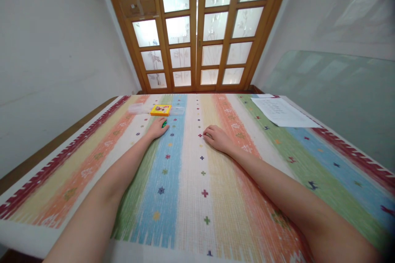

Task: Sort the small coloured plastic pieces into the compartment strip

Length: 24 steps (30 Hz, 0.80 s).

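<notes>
My left hand (157,128) reaches forward to the far part of the table, its fingers closed around a small shiny green object (164,124) whose kind I cannot make out. Just beyond it lies a yellow box (161,109) with printing on its top. Clear plastic (177,111) shows on the right side of the box, and more clear plastic (138,109) on its left. My right hand (217,138) rests on the cloth right of the middle, fingers loosely bent and a small gap by the thumb. Nothing shows in it.
A striped, patterned tablecloth (191,197) covers the table. Printed white paper sheets (282,111) lie at the far right. Behind the table stand wooden doors (199,43) with glass panes. A pale green glass-like panel (345,90) leans along the right wall.
</notes>
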Each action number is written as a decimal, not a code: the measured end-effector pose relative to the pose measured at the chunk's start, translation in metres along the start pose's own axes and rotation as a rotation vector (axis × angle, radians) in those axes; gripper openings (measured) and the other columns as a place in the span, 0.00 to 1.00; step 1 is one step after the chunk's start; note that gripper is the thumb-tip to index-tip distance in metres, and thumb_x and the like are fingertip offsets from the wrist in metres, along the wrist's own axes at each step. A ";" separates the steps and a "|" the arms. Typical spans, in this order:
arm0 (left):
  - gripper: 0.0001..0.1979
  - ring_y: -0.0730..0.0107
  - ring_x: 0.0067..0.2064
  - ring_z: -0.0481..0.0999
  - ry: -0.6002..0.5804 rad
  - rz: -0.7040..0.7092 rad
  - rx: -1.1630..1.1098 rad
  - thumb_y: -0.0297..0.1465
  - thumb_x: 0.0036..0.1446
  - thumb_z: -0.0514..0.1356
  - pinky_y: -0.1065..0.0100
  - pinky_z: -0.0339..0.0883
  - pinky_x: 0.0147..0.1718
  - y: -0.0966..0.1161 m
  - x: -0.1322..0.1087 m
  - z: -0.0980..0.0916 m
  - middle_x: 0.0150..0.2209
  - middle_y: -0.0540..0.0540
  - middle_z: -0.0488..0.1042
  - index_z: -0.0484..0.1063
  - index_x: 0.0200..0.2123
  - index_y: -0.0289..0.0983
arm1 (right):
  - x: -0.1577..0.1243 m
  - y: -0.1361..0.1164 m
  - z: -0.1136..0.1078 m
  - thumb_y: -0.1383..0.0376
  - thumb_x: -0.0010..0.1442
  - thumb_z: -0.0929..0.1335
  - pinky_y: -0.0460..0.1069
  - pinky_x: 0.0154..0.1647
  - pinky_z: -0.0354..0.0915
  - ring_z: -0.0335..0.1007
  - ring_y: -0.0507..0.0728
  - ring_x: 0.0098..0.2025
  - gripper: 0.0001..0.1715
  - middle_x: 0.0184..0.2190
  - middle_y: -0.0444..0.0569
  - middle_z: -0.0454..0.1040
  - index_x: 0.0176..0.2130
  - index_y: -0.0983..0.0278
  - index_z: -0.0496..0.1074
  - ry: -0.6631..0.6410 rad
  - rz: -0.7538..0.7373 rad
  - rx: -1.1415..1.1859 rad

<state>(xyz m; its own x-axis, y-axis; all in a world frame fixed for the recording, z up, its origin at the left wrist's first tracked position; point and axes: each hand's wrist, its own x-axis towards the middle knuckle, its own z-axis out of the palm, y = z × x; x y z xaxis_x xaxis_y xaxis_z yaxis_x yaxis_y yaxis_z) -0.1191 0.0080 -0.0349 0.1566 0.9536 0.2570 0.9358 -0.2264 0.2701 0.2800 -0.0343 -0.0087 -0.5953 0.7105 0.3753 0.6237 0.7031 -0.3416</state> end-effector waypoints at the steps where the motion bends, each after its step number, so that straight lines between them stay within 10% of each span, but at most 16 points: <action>1: 0.27 0.51 0.69 0.66 0.001 0.015 -0.005 0.44 0.67 0.55 0.53 0.56 0.70 0.012 0.000 0.003 0.67 0.36 0.69 0.72 0.63 0.36 | 0.000 -0.001 -0.001 0.62 0.72 0.65 0.56 0.53 0.66 0.71 0.62 0.50 0.13 0.46 0.55 0.76 0.45 0.62 0.79 -0.005 0.001 0.002; 14: 0.19 0.56 0.62 0.72 -0.010 0.310 -0.193 0.38 0.68 0.57 0.55 0.65 0.65 0.157 -0.007 0.037 0.61 0.39 0.74 0.76 0.57 0.39 | 0.001 0.005 0.004 0.63 0.72 0.65 0.55 0.54 0.65 0.71 0.61 0.50 0.14 0.45 0.55 0.77 0.45 0.63 0.80 0.004 -0.012 -0.016; 24: 0.15 0.57 0.58 0.75 -0.051 0.461 -0.263 0.36 0.67 0.59 0.55 0.68 0.61 0.181 -0.013 0.029 0.55 0.41 0.78 0.79 0.52 0.40 | -0.001 0.007 0.005 0.63 0.72 0.64 0.52 0.47 0.65 0.73 0.60 0.44 0.15 0.39 0.52 0.79 0.40 0.62 0.79 0.059 0.082 -0.018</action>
<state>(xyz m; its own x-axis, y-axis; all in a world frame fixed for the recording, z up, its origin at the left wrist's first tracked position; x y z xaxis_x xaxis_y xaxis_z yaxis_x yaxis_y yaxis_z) 0.0577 -0.0401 -0.0158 0.5540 0.7505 0.3604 0.6568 -0.6600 0.3648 0.2827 -0.0302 -0.0157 -0.5110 0.7622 0.3973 0.6787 0.6414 -0.3577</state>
